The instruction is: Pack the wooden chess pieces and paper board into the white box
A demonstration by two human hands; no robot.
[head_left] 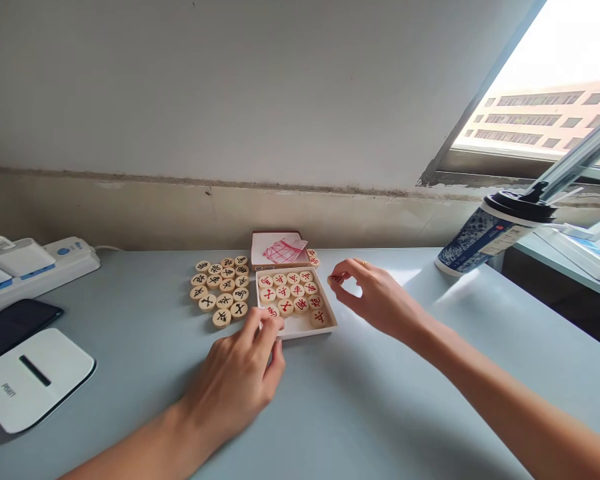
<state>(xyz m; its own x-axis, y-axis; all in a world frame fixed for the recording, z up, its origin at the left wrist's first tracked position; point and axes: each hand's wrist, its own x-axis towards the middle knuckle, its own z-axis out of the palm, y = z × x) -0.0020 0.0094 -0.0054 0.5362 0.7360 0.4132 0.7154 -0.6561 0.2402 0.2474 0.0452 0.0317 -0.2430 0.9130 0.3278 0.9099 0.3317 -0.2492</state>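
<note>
A shallow white box (331,313) holds rows of round wooden Chinese chess pieces (297,291) with red characters. My left hand (235,373) is closed at its near left corner, fingertips over the inside and thumb outside the front wall. Those fingers partly cover the lower left pieces. To the right of the box, my right hand (380,293) pinches a single chess piece (335,279) between thumb and fingers, raised above the table. Left of the box, chess pieces with black characters (223,301) lie grouped on the table.
Behind the box sits its lid (256,249) with a folded red-and-white sheet (285,250); a few red pieces (313,254) lie beside it. A lidded paper cup (485,233) stands at right. At left are a power strip (75,257), a dark phone (25,323) and a white device (55,373).
</note>
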